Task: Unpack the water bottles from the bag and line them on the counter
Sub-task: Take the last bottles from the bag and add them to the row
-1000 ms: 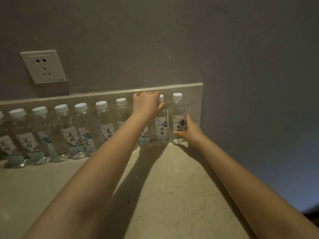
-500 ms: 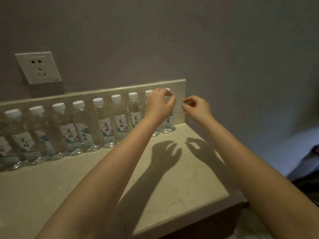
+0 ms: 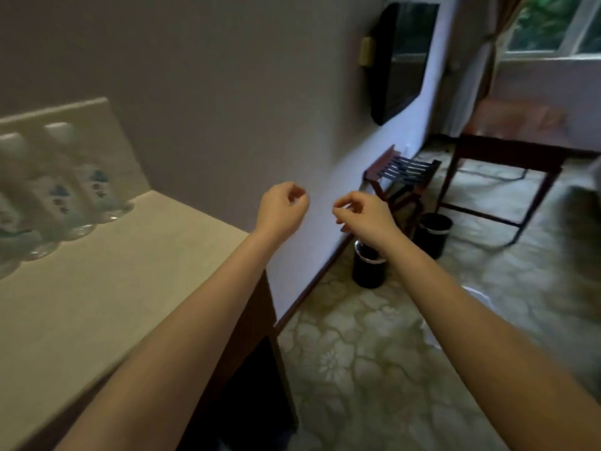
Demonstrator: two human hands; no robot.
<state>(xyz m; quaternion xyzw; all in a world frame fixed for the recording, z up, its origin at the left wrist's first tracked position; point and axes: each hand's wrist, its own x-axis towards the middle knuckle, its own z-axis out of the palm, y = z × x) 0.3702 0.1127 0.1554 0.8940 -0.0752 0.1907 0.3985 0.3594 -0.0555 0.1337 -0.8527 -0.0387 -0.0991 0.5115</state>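
Where the counter (image 3: 113, 288) meets its backsplash (image 3: 107, 131) at far left, the water bottles (image 3: 61, 196) stand upright in a row. Three white-capped ones are in view, too blurred to show their fill. Two black bins stand on the patterned floor by the wall, the near bin (image 3: 369, 271) partly behind the right forearm and the far bin (image 3: 434, 232) beyond it; their contents cannot be made out. The left hand (image 3: 282, 206) and right hand (image 3: 364, 216) hang in the air past the counter's right end, fingers loosely curled, grasping nothing. Half a second earlier both hovered at the row's right-hand caps; the view has since swung right. The labels show blue and pink print, but no writing is legible.
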